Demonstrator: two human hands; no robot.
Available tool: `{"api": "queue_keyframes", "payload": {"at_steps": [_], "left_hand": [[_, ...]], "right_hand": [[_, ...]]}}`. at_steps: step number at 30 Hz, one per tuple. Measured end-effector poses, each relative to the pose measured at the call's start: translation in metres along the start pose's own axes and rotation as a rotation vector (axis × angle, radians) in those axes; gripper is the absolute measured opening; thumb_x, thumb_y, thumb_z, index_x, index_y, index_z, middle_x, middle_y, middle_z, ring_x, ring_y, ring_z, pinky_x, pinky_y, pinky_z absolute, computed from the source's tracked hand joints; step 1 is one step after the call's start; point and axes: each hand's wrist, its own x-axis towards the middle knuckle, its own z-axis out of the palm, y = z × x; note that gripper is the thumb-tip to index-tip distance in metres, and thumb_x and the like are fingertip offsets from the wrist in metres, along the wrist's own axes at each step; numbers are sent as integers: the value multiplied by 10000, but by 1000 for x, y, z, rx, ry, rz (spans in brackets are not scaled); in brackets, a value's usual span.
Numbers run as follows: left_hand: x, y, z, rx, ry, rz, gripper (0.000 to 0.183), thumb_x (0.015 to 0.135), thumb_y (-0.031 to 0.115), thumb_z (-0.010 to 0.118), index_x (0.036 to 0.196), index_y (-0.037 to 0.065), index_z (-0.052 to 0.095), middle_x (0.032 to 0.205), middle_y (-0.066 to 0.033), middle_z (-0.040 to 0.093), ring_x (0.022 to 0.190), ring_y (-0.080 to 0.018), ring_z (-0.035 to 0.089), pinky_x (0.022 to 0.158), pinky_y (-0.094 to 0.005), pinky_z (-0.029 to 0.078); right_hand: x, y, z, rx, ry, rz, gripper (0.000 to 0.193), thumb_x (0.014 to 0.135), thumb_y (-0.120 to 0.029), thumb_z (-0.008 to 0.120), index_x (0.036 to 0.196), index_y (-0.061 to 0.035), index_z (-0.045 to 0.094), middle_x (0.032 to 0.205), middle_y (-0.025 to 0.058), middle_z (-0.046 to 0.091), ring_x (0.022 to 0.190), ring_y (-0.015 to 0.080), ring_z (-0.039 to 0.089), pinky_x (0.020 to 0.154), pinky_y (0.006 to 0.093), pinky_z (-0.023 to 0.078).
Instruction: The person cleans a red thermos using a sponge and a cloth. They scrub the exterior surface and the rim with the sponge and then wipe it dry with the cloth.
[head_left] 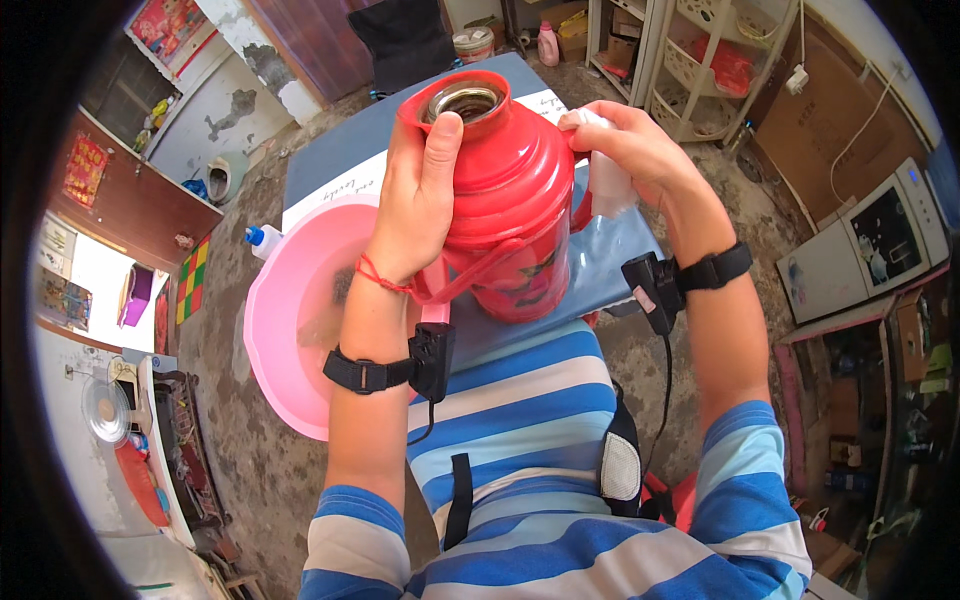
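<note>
A red thermos flask with an uncovered metal-rimmed mouth is held up over the near part of the table, tilted a little. My left hand grips its left side near the neck, thumb up by the rim. On the other side, my right hand is closed on a white cloth, pinched by the flask's handle, and the cloth hangs down. A pink basin sits left of the flask, with my left forearm over it; a brownish thing inside is partly hidden.
The table has a blue-grey top with a white lettered strip. A blue-capped bottle stands beside the basin. Beyond the table is a black chair. A shelf rack and a white cabinet stand at the right.
</note>
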Motion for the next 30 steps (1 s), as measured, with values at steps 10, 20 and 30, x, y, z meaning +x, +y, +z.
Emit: {"api": "queue_keyframes", "payload": {"at_steps": [10, 20, 30], "left_hand": [[-2, 4, 0, 6, -13, -33, 500, 1031, 428, 422, 1253, -9, 519, 1171, -129, 611, 1069, -194, 587, 956, -317, 453], [-2, -5, -2, 36, 13, -9, 486, 1032, 418, 424, 1240, -7, 536, 1173, -133, 615, 1079, -204, 587, 959, -325, 452], [-1, -3, -1, 2, 17, -17, 478, 1032, 411, 423, 1224, -9, 546, 1166, -137, 617, 1065, -206, 591, 949, -325, 455]], "right_hand": [[19, 11, -1, 51, -36, 56, 345, 812, -164, 684, 1072, 51, 612, 945, 90, 659, 817, 160, 612, 745, 323, 504], [15, 15, -1, 146, -32, 51, 287, 886, -179, 653, 1072, 35, 613, 967, 95, 653, 853, 162, 607, 749, 323, 502], [15, 15, -4, 180, -20, -63, 248, 893, -89, 514, 1062, 74, 596, 1007, 134, 656, 925, 198, 625, 789, 323, 515]]}}
